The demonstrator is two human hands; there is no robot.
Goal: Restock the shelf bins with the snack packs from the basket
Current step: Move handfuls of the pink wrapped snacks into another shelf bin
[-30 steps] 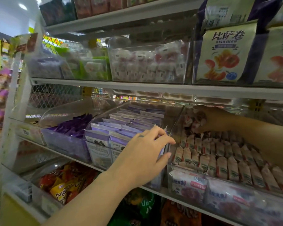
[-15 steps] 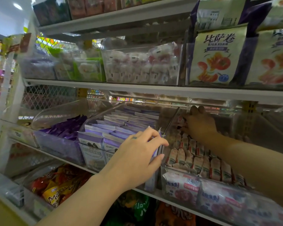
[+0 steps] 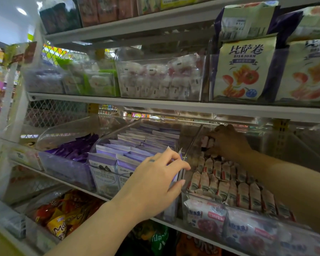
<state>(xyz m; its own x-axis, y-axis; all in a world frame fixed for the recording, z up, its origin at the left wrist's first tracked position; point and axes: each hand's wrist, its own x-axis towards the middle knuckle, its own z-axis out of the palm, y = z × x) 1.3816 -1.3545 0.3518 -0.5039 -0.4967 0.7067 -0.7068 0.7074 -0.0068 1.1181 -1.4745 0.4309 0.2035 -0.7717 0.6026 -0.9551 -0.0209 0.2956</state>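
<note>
Two clear bins stand side by side on the middle shelf. The bin of lilac snack packs [image 3: 137,145] has rows of flat packs standing on edge. My left hand [image 3: 155,182] grips that bin's front right corner, thumb low and fingers curled over the rim. To its right, the bin of small white-and-red packs [image 3: 229,183] is packed in rows. My right hand [image 3: 227,140] reaches deep to its back and holds a few of those small packs [image 3: 208,142] in its fingers. The basket is out of view.
A bin of dark purple packs [image 3: 72,150] sits further left. The shelf above [image 3: 174,106] hangs low over the bins and carries clear tubs and large pizza-roll bags [image 3: 244,71]. Orange snack bags [image 3: 63,215] fill the shelf below.
My right hand has pushed further back in the white-and-red bin, and the view has shifted a little. My left hand has kept its grip on the lilac bin's corner.
</note>
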